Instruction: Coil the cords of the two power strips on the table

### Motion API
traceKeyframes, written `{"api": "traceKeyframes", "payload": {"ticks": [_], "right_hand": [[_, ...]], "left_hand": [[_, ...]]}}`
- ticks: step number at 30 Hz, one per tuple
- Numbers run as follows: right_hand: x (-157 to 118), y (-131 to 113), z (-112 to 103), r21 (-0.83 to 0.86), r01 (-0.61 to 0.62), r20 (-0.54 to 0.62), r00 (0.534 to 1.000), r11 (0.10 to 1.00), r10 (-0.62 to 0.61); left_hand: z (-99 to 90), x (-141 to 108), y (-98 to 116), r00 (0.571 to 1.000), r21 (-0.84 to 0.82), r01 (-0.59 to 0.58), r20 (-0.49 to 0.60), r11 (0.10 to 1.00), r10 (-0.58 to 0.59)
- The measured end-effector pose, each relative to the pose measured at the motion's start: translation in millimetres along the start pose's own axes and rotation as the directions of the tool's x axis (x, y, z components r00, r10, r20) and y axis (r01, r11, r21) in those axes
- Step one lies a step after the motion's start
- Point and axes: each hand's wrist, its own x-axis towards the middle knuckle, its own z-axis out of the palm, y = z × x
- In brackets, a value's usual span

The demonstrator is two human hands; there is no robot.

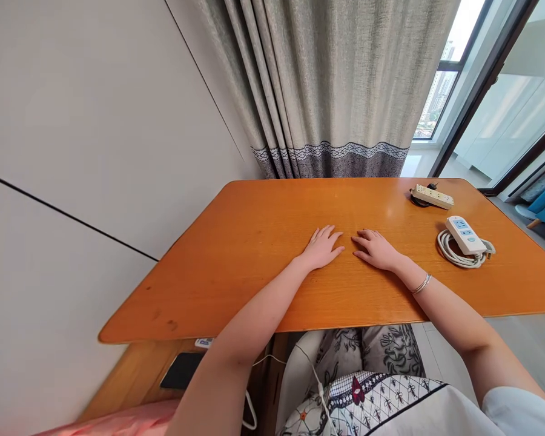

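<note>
The orange-brown wooden tabletop with rounded corners (254, 242) spreads across the middle of the scene, under both of the person's hands. The left hand (322, 247) lies palm down, fingers fanned moderately wide, near the centre. The right hand (376, 248) rests palm down just to its right, fingers somewhat spread, with a narrow strip of wood between the two. A broad stretch of wood runs from the fingertips to the straight far edge, and another reaches left to the slanting side edge. Toward the right edge, room is tighter: a white rectangular power strip with blue socket panels (465, 235) lies with its pale coiled cord (454, 257), and farther off sits a long cream power strip (432, 197) with a black cord. Past the far edge hangs a grey fabric curtain with a patterned band (336, 85); a pale smooth wall (95, 121) stands left.
</note>
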Motion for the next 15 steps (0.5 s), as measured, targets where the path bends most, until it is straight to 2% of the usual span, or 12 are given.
{"api": "traceKeyframes", "payload": {"ticks": [15], "right_hand": [[-1.3,3.3,2.1,0.022,0.009,0.004,1.0,1.0,-0.009]], "left_hand": [[7.5,2.9,-6.0,1.0,-0.001,-0.013,-0.019,1.0,0.013]]}}
